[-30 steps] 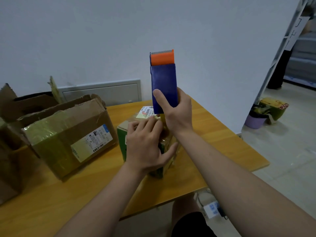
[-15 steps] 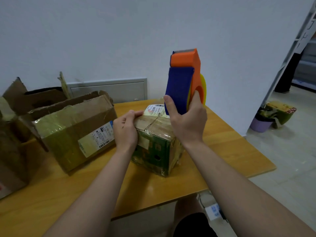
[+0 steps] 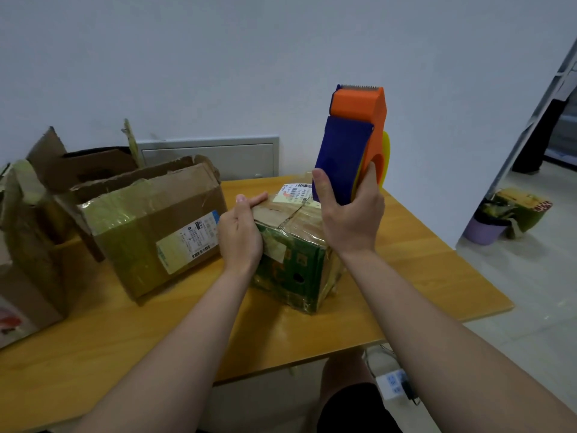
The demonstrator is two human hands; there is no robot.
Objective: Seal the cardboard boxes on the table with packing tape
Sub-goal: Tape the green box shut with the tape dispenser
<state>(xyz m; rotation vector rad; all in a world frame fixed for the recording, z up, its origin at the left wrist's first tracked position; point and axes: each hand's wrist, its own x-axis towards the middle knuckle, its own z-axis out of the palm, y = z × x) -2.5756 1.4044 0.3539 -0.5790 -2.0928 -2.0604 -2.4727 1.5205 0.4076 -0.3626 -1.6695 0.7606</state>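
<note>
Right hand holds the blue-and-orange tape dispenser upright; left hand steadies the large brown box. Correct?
No. The head view shows the left hand steadying the small green box, not the large brown box beside it. The right hand does hold the tape dispenser upright.

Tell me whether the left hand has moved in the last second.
Yes. The left hand slid left, off the green box's front to its upper left edge, nearer the brown box.
</note>
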